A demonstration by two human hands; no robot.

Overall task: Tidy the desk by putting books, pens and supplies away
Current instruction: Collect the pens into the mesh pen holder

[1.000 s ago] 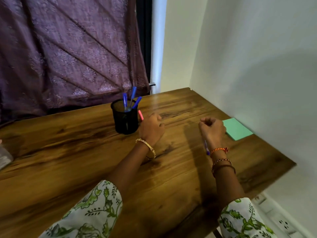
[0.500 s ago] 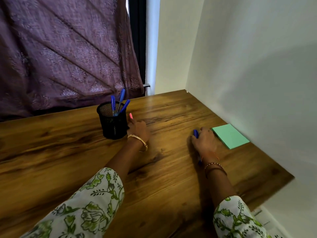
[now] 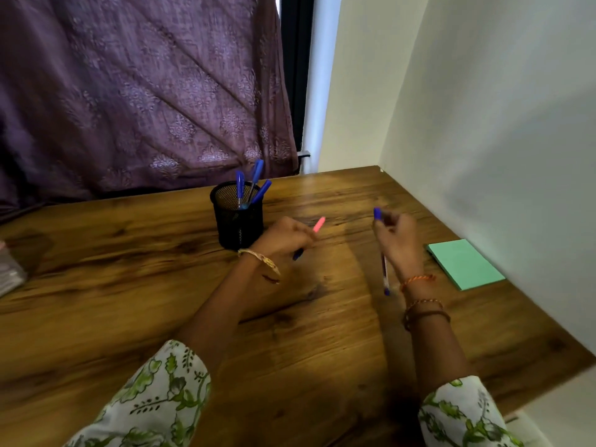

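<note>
L hand (image 3: 283,237): my fingers curled round a pink pen (image 3: 319,224); pink end pokes out past my knuckles toward the back of the table, a dark blue tip shows below my palm. Hand sits just right of the cup, above the table. Can't tell if it's one pen or two in there, pic is blurry.
R hand (image 3: 395,240): fingers pinching a blue pen (image 3: 384,272); cap end up by my fingertips, shaft runs down past my wrist w/ the tip pointing back toward me. Pen is off the table, roughly upright, a bit tilted.
Cup (image 3: 237,217): black mesh, upright on the table, back-centre, just left of my L hand. Can't tell if hand touches it.
Pens in cup (image 3: 254,185): three blue ones, caps up, leaning right over the rim.
Notes (image 3: 464,264): green sticky pad, flat on the table near the right wall, just right of my R hand, not touching it.
Table (image 3: 129,301): dark wood grain, pushed into the corner of the room.
Left edge: a greyish thing (image 3: 9,272) on the table, mostly cut off, can't tell what.
Curtain (image 3: 145,91): purple, patterned, hangs behind the table on the left.
Wall (image 3: 500,124): plain, off-white, along the right side.
Sleeves (image 3: 154,401): white w/ green leaf print, both arms; bangle on L wrist, thread bands on R wrist.
</note>
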